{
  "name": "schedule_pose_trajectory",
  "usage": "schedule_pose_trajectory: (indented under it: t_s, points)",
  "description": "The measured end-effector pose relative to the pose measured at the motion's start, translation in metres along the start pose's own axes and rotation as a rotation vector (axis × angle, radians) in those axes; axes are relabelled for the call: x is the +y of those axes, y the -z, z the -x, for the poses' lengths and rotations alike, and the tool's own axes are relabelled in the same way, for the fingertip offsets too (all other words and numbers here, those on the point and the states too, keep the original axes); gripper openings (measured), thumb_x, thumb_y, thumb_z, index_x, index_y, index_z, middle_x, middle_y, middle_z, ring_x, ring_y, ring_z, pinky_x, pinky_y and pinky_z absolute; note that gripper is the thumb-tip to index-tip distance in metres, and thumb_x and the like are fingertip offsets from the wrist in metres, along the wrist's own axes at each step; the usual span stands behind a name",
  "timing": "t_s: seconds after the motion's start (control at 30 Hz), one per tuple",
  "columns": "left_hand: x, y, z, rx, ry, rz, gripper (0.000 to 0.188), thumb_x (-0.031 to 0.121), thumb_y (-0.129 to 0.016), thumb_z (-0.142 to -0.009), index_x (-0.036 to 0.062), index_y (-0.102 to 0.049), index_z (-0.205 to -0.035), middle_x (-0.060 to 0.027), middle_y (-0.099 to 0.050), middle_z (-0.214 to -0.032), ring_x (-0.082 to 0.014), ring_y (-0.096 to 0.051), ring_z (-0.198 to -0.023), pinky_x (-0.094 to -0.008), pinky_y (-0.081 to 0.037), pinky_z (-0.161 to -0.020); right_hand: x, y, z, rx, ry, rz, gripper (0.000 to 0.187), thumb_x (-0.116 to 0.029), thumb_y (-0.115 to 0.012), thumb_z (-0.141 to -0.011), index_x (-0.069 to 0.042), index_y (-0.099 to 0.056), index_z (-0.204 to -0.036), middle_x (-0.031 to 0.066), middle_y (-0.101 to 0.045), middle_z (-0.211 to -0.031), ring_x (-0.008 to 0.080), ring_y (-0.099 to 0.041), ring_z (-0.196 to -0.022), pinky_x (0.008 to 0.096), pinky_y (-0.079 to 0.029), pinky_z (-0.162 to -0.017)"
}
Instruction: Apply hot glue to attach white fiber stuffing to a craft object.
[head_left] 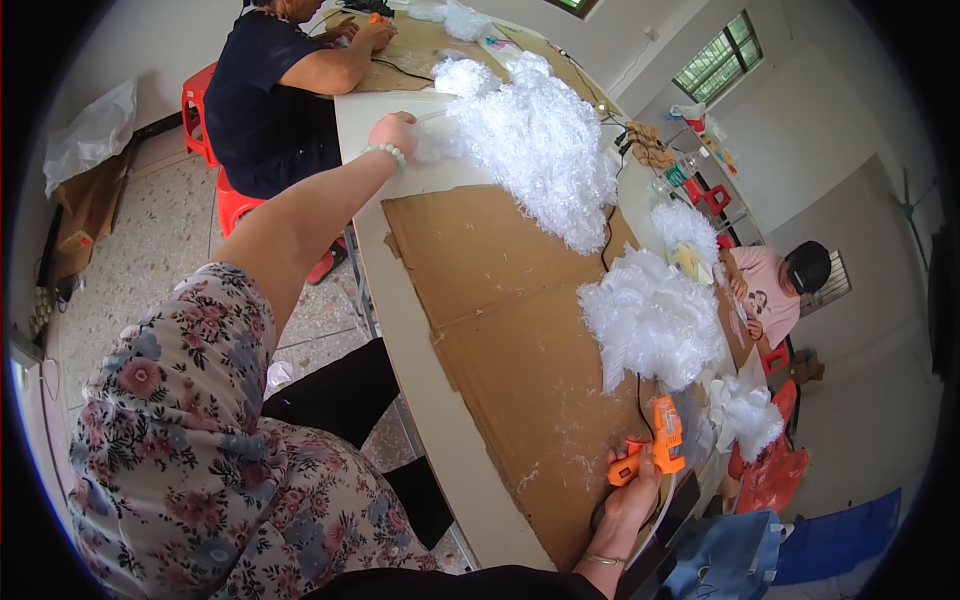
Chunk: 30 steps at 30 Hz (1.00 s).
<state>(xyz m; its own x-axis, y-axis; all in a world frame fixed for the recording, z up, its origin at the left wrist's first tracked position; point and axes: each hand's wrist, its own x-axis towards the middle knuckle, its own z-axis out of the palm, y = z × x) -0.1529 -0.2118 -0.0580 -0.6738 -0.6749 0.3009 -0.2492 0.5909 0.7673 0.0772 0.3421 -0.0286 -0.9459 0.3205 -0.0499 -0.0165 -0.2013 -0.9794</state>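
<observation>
My right hand [632,497], at the near right of the table, is wrapped round an orange glue gun [667,432]. A dark cord runs from the gun across the cardboard. My left arm reaches far out to the table's left part. There my left hand [393,133] has its fingers curled in, beside a thin, whitish see-through piece [436,140]. Whatever is between those fingers is hidden. Right beside it lies a large heap of shiny white shredded strands [530,140]. A second white pile [655,315] sits beyond the glue gun.
Flat brown cardboard [500,300] covers much of the white table [425,400]. One co-worker in dark clothes [262,95] sits at the far left; another in a pink shirt [775,285] sits across. Red stools [198,112], cords, plastic bottles [680,170] and a blue bag [725,560] stand around.
</observation>
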Motion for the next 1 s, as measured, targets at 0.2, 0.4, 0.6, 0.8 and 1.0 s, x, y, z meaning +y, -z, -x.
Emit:
schedule_pose_trajectory:
  t_s: [0.2, 0.4, 0.6, 0.8, 1.0]
  points:
    - [-0.005, 0.017, 0.009, 0.041, -0.641, -0.385, 0.048, 0.023, -0.060, -0.084, 0.0155, -0.050, -0.130, -0.0126, -0.056, -0.126, -0.0298, -0.056, -0.112, -0.0407, -0.044, -0.094, 0.001, 0.003, -0.001, -0.008, 0.007, -0.008, 0.018, -0.021, -0.056, -0.093, -0.008, -0.053, -0.106, 0.0089, -0.062, -0.094, 0.0144, -0.055, -0.071, 0.0360, -0.053, -0.068]
    - [0.029, 0.018, 0.035, -0.071, -0.680, -0.357, 0.043, 0.028, -0.062, -0.085, 0.0100, -0.054, -0.123, -0.0088, -0.059, -0.122, -0.0288, -0.056, -0.110, -0.0412, -0.044, -0.093, -0.001, -0.005, 0.001, 0.026, -0.011, -0.023, 0.017, -0.018, -0.055, -0.093, -0.007, -0.053, -0.106, 0.0101, -0.062, -0.095, 0.0151, -0.056, -0.071, 0.0370, -0.054, -0.069]
    - [0.114, 0.005, 0.089, -0.275, -1.038, 0.037, 0.033, 0.020, -0.066, -0.082, 0.0058, -0.062, -0.111, -0.0152, -0.060, -0.119, -0.0359, -0.051, -0.118, -0.0421, -0.044, -0.097, 0.004, -0.004, -0.007, -0.028, 0.003, -0.046, 0.016, -0.016, -0.055, -0.092, -0.006, -0.053, -0.105, 0.0113, -0.063, -0.095, 0.0156, -0.056, -0.069, 0.0371, -0.054, -0.070]
    - [0.187, -0.029, 0.163, -0.498, -1.330, 0.114, 0.030, 0.018, -0.068, -0.078, 0.0038, -0.066, -0.103, -0.0147, -0.062, -0.115, -0.0334, -0.053, -0.116, -0.0398, -0.045, -0.094, -0.004, -0.009, 0.005, -0.035, -0.018, -0.079, 0.011, -0.013, -0.054, -0.093, -0.004, -0.054, -0.100, 0.0103, -0.063, -0.093, 0.0144, -0.056, -0.067, 0.0361, -0.054, -0.068]
    - [0.231, -0.058, 0.212, -0.555, -1.245, 0.190, 0.024, 0.025, -0.072, -0.074, 0.0069, -0.067, -0.089, -0.0107, -0.062, -0.082, -0.0299, -0.058, -0.086, -0.0391, -0.047, -0.080, -0.008, -0.015, 0.010, -0.031, -0.019, -0.090, 0.013, -0.015, -0.054, -0.093, -0.006, -0.054, -0.102, 0.0102, -0.063, -0.093, 0.0139, -0.057, -0.069, 0.0352, -0.055, -0.067]
